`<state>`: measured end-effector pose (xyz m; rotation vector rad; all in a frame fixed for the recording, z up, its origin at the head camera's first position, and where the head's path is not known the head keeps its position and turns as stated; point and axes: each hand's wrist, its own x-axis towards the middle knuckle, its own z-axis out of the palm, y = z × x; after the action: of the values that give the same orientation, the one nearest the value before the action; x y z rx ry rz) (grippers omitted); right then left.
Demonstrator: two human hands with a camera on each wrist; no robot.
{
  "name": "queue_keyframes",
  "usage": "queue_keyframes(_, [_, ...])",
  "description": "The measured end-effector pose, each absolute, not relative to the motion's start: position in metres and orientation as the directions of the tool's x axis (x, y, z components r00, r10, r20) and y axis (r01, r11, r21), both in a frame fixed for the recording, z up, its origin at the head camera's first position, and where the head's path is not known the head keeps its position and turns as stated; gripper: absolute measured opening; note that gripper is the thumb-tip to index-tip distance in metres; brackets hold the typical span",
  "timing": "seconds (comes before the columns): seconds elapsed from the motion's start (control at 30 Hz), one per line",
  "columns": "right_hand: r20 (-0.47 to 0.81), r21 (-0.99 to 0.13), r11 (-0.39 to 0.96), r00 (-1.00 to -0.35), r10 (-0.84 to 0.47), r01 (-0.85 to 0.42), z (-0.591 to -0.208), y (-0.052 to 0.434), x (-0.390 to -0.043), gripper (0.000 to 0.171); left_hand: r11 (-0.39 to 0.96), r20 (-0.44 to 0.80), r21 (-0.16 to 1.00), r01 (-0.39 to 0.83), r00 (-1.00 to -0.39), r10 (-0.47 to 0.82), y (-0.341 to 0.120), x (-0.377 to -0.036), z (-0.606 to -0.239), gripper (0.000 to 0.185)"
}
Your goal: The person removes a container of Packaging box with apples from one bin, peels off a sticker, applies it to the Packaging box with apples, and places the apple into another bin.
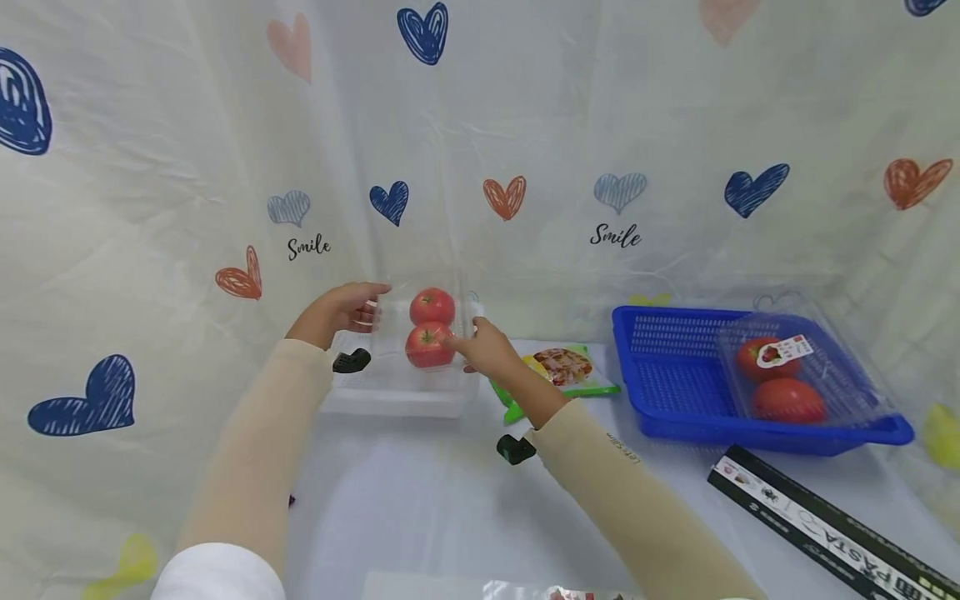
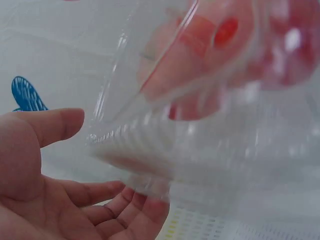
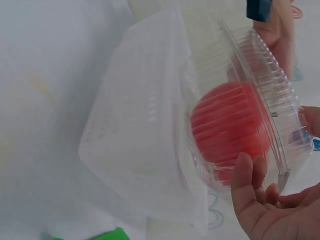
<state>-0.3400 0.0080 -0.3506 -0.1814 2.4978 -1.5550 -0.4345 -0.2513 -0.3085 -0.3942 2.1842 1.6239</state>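
There hangs the clear box (image 1: 393,337) between left hand (image 1: 343,312) and right hand (image 1: 491,348), each gripping an end, white basket (image 1: 393,404) beneath them, its thin plastic likely bendy, slick and weighted by the red fruit (image 1: 430,346), so best cradled from below!

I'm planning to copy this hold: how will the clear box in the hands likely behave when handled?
The clear box probably flexes if squeezed, since its ribbed walls look thin. Its glossy plastic may be somewhat slippery. The two red fruits inside could roll and shift its balance, being round, with bare room beside them.
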Motion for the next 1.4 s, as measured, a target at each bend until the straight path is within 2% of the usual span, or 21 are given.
queue_keyframes(0.33, [-0.145,-0.955,0.289,-0.953,-0.267,0.064,-0.346,0.051,-0.320,0.079,0.179,-0.438,0.895,-0.408,-0.880,0.184,-0.239,-0.420,-0.314,0.068])
queue_keyframes(0.63, [-0.144,-0.894,0.448,-0.956,-0.255,0.016,-0.348,0.080,-0.298,0.082,0.111,-0.407,0.913,-0.392,-0.875,0.263,-0.234,-0.407,-0.323,0.061])
queue_keyframes(0.83, [-0.145,-0.942,0.335,-0.920,-0.363,0.016,-0.349,0.101,-0.282,0.066,0.124,-0.360,0.933,-0.338,-0.868,0.342,-0.232,-0.395,-0.330,0.058])
queue_keyframes(0.97, [-0.109,-0.962,0.271,-0.889,-0.444,-0.018,-0.347,0.118,-0.271,0.057,0.123,-0.315,0.949,-0.291,-0.839,0.444,-0.230,-0.383,-0.334,0.051])
queue_keyframes(1.07, [-0.094,-0.964,0.265,-0.887,-0.453,-0.034,-0.348,0.132,-0.266,0.055,0.123,-0.286,0.957,-0.262,-0.796,0.533,-0.227,-0.372,-0.336,0.049])
queue_keyframes(1.23, [-0.133,-0.955,0.295,-0.903,-0.409,0.007,-0.352,0.152,-0.261,0.063,0.139,-0.276,0.960,-0.245,-0.719,0.638,-0.220,-0.352,-0.338,0.051])
queue_keyframes(1.4, [-0.151,-0.950,0.308,-0.932,-0.329,0.045,-0.353,0.168,-0.254,0.069,0.102,-0.254,0.961,-0.257,-0.670,0.697,-0.212,-0.338,-0.345,0.051])
